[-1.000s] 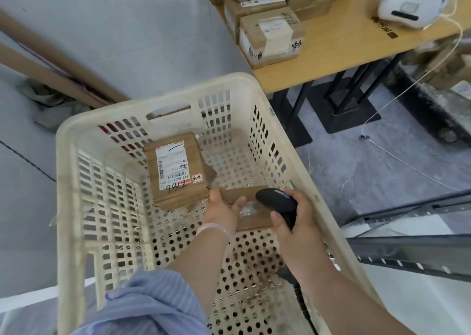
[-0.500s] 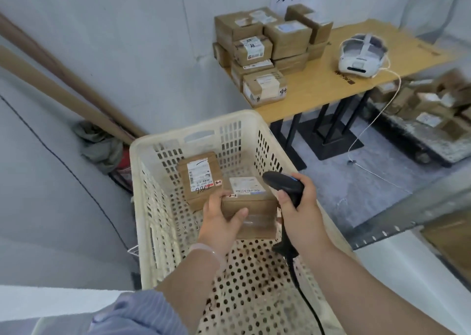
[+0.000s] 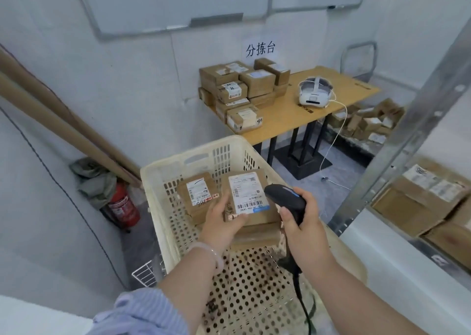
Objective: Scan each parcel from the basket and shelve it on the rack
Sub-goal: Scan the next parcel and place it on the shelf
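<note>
Both hands are occupied over the basket (image 3: 193,156). The left hand (image 3: 224,220) grips a cardboard parcel (image 3: 251,202) from its left side, thumb laid over the top edge near the label (image 3: 247,193), label face tilted up toward the camera. The right hand (image 3: 303,225) is wrapped around the grip of a black handheld scanner (image 3: 285,199), whose head sits just beside the parcel's right edge and points across toward the label.

Judging from this, the scan is the step in hand, and it looks the likeliest to fail. The scanner head is so close and so far to the side that its beam may miss the barcode low on the label. The thumb lies close to the label's lower left corner; a small slide could cover part of the code.

The parcel is carried by one hand only, held from one side, so a tilt could let it slip back into the basket, where a second parcel (image 3: 197,197) leans against the far wall. Its own label faces up too, and a stray beam could read that code instead.

The scanner cable (image 3: 304,306) trails down across the basket floor; turning toward the rack (image 3: 413,120) on the right, where boxes (image 3: 418,202) already sit on a shelf, could snag it on the basket rim.

Farther off, a stack of parcels (image 3: 239,92) and a white headset (image 3: 314,92) rest on the worktop (image 3: 288,120), well apart from the hands.
</note>
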`<state>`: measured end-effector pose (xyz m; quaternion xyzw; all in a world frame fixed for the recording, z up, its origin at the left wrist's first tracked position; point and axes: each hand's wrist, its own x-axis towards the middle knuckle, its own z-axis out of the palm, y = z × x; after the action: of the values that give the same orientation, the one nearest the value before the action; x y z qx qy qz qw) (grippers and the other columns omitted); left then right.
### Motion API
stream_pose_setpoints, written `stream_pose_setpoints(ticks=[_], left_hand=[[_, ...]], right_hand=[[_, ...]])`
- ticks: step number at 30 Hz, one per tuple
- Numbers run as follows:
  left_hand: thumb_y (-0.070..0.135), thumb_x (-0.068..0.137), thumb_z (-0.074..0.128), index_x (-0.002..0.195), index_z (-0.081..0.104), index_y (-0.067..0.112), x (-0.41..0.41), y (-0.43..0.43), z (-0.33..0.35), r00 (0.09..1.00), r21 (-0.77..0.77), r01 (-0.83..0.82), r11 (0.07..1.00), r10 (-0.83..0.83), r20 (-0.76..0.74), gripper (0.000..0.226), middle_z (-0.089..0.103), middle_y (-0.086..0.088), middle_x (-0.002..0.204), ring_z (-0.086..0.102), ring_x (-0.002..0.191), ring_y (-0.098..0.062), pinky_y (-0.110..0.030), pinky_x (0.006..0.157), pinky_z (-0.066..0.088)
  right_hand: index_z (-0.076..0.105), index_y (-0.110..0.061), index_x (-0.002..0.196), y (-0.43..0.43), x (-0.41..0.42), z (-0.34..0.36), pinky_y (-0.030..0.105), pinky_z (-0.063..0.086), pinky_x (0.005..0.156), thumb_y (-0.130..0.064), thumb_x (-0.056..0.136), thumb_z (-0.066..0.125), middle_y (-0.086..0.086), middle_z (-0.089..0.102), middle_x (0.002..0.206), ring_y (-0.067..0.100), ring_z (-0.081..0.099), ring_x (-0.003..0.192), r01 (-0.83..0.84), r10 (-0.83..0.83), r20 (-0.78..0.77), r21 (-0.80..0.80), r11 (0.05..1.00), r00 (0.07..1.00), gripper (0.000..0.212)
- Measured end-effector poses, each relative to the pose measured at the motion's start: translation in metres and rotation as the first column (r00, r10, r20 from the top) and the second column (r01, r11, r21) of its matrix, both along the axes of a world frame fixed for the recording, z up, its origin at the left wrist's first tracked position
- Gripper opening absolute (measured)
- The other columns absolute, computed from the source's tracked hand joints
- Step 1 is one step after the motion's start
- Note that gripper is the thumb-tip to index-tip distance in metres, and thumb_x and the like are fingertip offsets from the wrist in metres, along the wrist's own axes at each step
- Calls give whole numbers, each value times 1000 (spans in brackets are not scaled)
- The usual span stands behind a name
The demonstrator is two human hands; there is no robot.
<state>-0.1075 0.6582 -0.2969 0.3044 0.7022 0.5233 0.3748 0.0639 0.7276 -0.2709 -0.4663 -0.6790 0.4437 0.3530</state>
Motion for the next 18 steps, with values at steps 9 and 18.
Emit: stream_pose_setpoints(ticks=[9, 18], left_hand=[[26, 83, 76, 145, 27, 58, 29, 0, 21, 986, 74, 151, 986, -144, -90, 85, 23, 21, 160, 25, 146, -7, -50, 119, 27], [38, 78, 81, 143, 21, 66, 75, 17, 76, 933, 97, 295, 951, -265, -242, 93, 9, 14, 163, 15, 150, -17, -54, 121, 18]], right_hand=[[36, -58, 125, -33, 45, 14, 15, 46, 72, -34, 97, 58, -32, 54, 112, -9, 59, 95, 128, -126, -54, 38, 991, 991, 43], [34, -68, 117, -36, 99, 56, 38, 55, 87, -30, 98, 58, -16, 57, 125, 12, 64, 103, 238, -212, -176, 139, 961, 961, 48]])
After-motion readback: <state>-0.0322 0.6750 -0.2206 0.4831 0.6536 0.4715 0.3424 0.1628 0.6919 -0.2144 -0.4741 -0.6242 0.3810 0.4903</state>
